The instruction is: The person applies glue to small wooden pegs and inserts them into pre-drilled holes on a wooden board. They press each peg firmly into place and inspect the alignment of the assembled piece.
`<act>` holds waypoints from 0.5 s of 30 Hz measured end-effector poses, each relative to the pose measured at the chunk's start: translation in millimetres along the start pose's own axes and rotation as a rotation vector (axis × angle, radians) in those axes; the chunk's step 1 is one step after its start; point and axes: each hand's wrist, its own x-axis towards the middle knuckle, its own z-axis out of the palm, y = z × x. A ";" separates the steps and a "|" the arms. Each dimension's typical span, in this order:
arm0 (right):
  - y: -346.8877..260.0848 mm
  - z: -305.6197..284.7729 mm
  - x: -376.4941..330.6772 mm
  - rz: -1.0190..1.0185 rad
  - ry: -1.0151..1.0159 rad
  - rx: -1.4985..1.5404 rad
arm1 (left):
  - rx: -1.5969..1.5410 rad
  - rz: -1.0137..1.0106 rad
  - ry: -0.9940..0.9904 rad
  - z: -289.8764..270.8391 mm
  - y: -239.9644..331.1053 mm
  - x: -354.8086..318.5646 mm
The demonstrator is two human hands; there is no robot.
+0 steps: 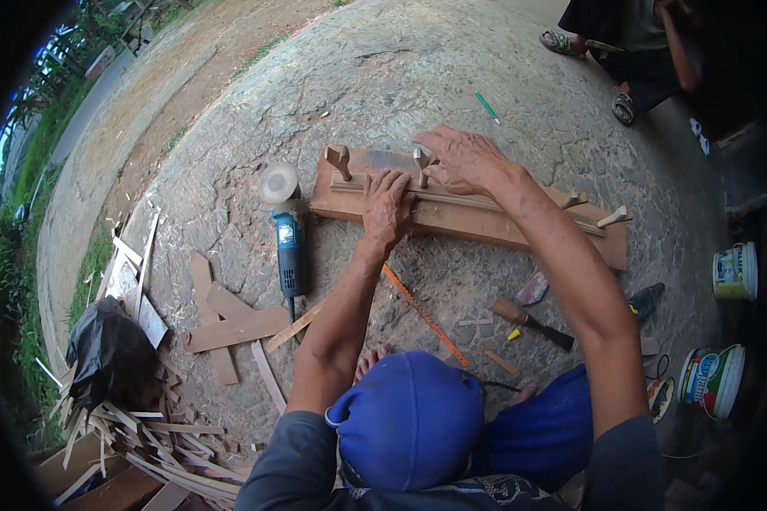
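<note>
A cracked, rough concrete ground [503, 77] carries a long wooden board [469, 223], a blue angle grinder [288, 237], an orange folding ruler [423, 315], a wooden-handled chisel [533, 323], a green pencil [487, 107], scattered plank offcuts [230, 328] and two paint tubs [712, 381].

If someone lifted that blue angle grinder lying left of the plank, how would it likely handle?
The angle grinder looks rigid and probably heavy for its size. Its wide disc likely makes it front-heavy. Lying flat on the rough ground, it seems unlikely to roll.
</note>
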 end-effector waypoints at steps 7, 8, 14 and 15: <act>2.0 21.7 35.8 0.000 -0.366 -0.103 | -0.012 -0.015 0.021 -0.8 2.9 2.2; 8.3 28.0 34.3 -0.018 -0.305 -0.074 | -0.014 -0.012 0.024 -0.2 3.0 3.0; 13.4 43.9 25.6 0.053 -0.182 -0.020 | -0.016 -0.012 0.030 1.3 2.8 2.1; 11.1 43.3 23.7 0.081 -0.177 -0.007 | -0.016 -0.014 0.031 0.9 3.4 2.2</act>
